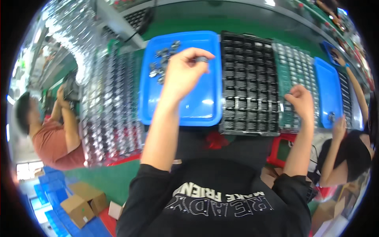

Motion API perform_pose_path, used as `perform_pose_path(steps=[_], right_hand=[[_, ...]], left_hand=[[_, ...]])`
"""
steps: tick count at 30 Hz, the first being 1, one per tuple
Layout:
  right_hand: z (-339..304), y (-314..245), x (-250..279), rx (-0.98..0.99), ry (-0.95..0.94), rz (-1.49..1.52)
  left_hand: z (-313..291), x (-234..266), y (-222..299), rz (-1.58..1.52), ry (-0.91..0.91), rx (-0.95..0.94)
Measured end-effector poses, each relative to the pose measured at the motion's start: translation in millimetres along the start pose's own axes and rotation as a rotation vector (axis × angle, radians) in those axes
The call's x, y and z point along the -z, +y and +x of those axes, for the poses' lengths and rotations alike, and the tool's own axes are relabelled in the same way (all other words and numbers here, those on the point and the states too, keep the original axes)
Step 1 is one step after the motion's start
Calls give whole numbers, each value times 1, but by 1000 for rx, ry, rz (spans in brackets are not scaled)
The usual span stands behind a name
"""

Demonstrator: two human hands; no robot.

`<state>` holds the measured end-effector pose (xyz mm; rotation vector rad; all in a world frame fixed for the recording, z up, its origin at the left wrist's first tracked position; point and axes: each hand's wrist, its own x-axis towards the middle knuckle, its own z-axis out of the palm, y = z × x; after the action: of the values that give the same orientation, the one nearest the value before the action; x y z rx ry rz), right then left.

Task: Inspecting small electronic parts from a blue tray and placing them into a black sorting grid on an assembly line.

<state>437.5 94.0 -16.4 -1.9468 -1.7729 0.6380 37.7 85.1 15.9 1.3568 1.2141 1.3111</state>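
Note:
My left hand (183,73) is over the blue tray (197,112), its thumb and fingers closed on a small dark metallic part (201,59). Several loose small metal parts (162,59) lie in the left half of that tray, partly behind this hand. To the right stands a black compartment tray (250,85) with rows of dark pieces. My right hand (302,100) hovers at the near part of a clear compartment tray (294,59) holding pale pieces. Its thumb and fingertips are pinched together; whatever may be between them is hidden or too small to make out.
Stacked clear blister trays (110,106) stand left of the blue tray. A person in a reddish shirt (59,138) works at the far left. At the right, another person in black (345,158) reaches around a second blue tray (329,91). Cardboard boxes (81,205) sit at lower left.

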Motion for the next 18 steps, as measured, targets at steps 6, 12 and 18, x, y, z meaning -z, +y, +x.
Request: perform_pose_path(steps=[6, 12, 18], right_hand=[[-6, 16, -2, 159, -57, 103], [-5, 26, -10, 259, 71, 133], [-82, -82, -36, 308, 64, 829]], left_hand=[[-64, -4, 5, -425, -4, 263], [-98, -3, 10, -875, -196, 385], [-120, -5, 19, -698, -303, 322]])
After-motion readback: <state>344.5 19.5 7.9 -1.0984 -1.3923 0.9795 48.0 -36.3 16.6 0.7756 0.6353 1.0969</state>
